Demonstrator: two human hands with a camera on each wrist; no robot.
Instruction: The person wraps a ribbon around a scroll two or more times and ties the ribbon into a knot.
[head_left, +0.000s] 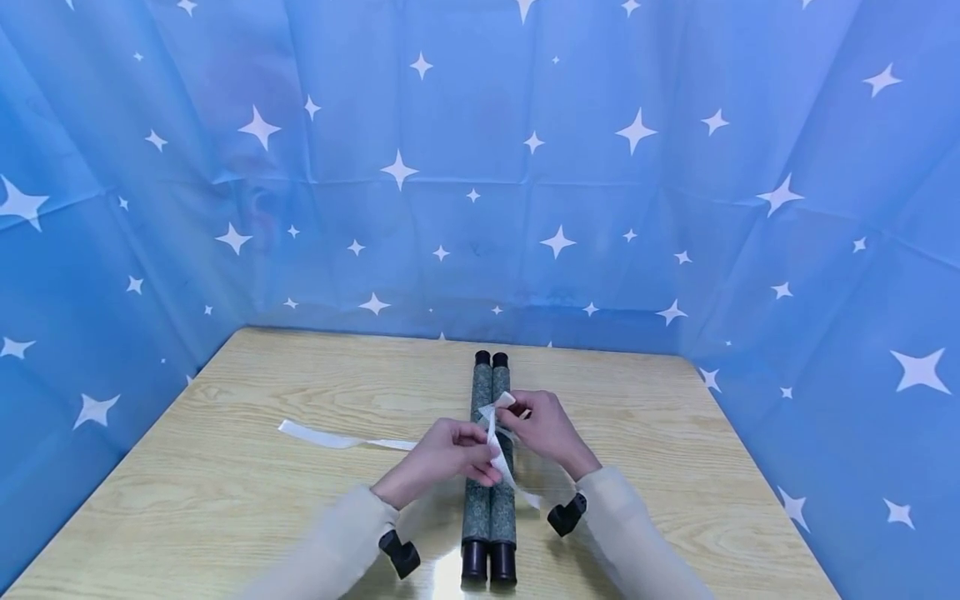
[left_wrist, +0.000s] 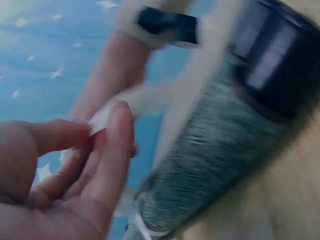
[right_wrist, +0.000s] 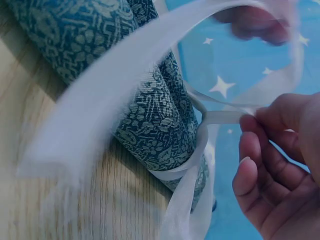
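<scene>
A hanging scroll (head_left: 477,504) rolled up from both ends lies lengthwise on the table, its two green patterned rolls side by side with dark end knobs (head_left: 502,563). White ribbon (right_wrist: 175,172) wraps round its middle. My left hand (head_left: 452,454), over the scroll, pinches a strand of the ribbon between thumb and fingers. Opposite it, my right hand (head_left: 546,427) pinches another part of the ribbon near the band, as the right wrist view shows. One loose ribbon tail (head_left: 326,435) stretches left over the table; a second end hangs to the right of the rolls.
The wooden table (head_left: 187,467) extends to both sides of the scroll. A blue curtain with white stars (head_left: 480,167) hangs behind and at the sides. Black wrist cameras (head_left: 399,554) sit on both light sleeves, close to the scroll's near end.
</scene>
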